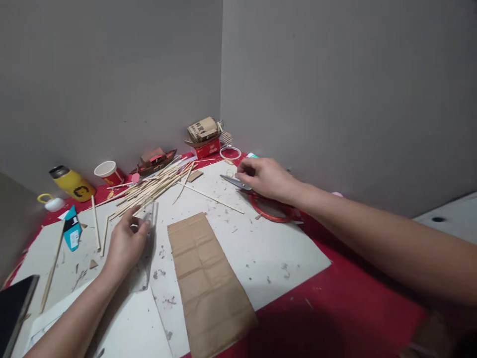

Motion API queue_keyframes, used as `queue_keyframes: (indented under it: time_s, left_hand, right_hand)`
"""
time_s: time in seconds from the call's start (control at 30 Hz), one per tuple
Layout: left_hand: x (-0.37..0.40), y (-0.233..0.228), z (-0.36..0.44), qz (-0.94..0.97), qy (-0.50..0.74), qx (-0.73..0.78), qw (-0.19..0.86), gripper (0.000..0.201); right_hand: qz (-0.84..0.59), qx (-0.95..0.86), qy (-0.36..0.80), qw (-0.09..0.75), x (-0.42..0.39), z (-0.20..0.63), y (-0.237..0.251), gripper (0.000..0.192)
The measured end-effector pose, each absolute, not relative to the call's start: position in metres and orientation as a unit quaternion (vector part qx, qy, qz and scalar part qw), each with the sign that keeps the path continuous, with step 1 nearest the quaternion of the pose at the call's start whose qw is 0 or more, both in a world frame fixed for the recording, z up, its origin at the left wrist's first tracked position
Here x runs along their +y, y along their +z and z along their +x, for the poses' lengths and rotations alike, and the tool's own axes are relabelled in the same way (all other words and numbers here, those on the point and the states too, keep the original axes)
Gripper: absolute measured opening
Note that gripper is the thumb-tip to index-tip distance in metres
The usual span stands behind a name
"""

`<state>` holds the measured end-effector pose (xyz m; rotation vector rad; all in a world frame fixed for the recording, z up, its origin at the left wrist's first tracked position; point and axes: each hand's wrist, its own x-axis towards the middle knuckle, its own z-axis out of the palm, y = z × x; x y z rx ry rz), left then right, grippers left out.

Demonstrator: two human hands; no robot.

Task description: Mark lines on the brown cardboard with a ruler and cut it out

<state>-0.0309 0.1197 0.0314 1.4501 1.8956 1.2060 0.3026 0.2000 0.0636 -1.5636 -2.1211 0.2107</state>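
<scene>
My left hand (128, 241) is at the left side of a clear plastic ruler (146, 268), its curled fingers and thumb closed about the ruler's far part. My right hand (263, 176) is over a pair of scissors (274, 216) with red handles, covering their pivot. Its fingers are curled towards the thumb; whether anything is pinched between them is hidden. Between the hands lies a creased piece of brown cardboard (208, 281), flat on a pale board (283, 271). A loose wooden stick (214, 197) lies beyond the cardboard.
Behind my left hand is a pile of thin wooden sticks (160, 184). Along the wall stand a yellow bottle (74, 184), a paper cup (112, 174), a small model boat (154, 160) and another on a red box (208, 148). A dark flat device (15, 313) lies at left.
</scene>
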Motion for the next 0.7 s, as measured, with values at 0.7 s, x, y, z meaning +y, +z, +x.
queue_keyframes:
  time_s: [0.7]
  left_hand:
    - [0.101,0.031,-0.014,0.448,0.495,0.636,0.388,0.037]
  right_hand:
    - [-0.612,-0.787,0.032,0.069,0.152,0.365,0.048,0.010]
